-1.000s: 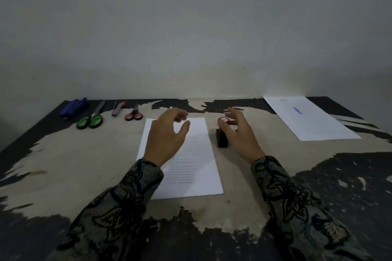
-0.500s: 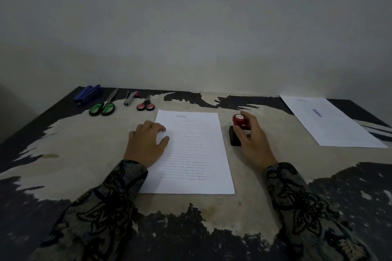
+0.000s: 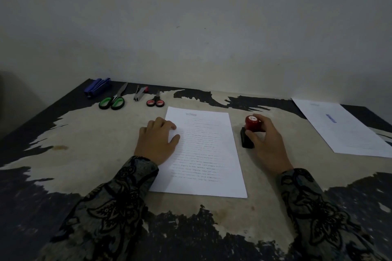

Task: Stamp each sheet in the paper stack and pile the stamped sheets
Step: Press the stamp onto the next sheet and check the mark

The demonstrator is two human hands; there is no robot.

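My left hand [image 3: 158, 141] lies flat on the left edge of the printed paper stack [image 3: 203, 154], fingers relaxed and spread, thumb resting on the sheet, gripping nothing. The stack sits in the middle of the worn desk [image 3: 89, 150], straight in front of me, its top sheet covered in lines of text.

My right hand [image 3: 268, 144] is at about 3 o'clock from the stack, just beside its right edge. Its fingers and thumb curl round the red knob of the stamp [image 3: 252, 124], which stands upright on its black base [image 3: 246, 140] on the desk.

Well out at 2 o'clock, near the desk's right edge, lies the stamped sheet [image 3: 341, 129], with a blue mark near its middle; whether more sheets lie under it I cannot tell.

Along the far edge at 10 to 11 o'clock sit a blue stapler [image 3: 98, 87], green-handled scissors [image 3: 113, 100], a small staple remover [image 3: 140, 93] and red-handled scissors [image 3: 156, 101], all apart from the stack.
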